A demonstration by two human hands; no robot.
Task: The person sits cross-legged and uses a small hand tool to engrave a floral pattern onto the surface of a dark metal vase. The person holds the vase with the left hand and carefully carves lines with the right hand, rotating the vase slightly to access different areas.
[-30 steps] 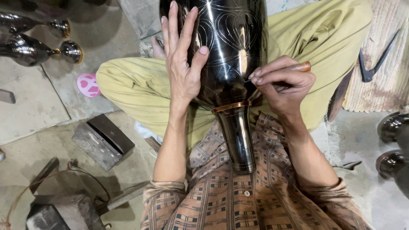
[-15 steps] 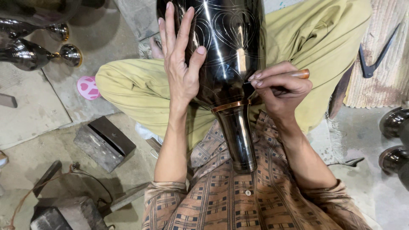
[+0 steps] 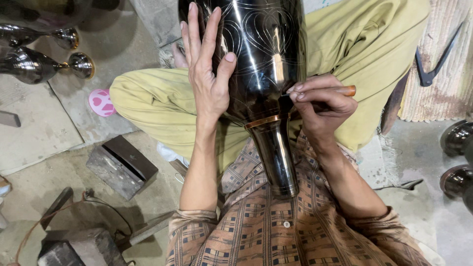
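Large black metal vase [image 3: 261,74] with engraved lines lies across the lap, its neck pointing near toward the checked shirt [image 3: 276,231]. Left hand [image 3: 209,74] flat against the vase's left side, fingers spread and straight, not gripping. Right hand [image 3: 322,106] at the vase's shoulder, fingers pinched round a thin orange-handled tool [image 3: 340,90]. Metal block [image 3: 120,165] on the floor, left.

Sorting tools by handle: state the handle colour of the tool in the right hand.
Orange-brown handle, clearest in the head view.
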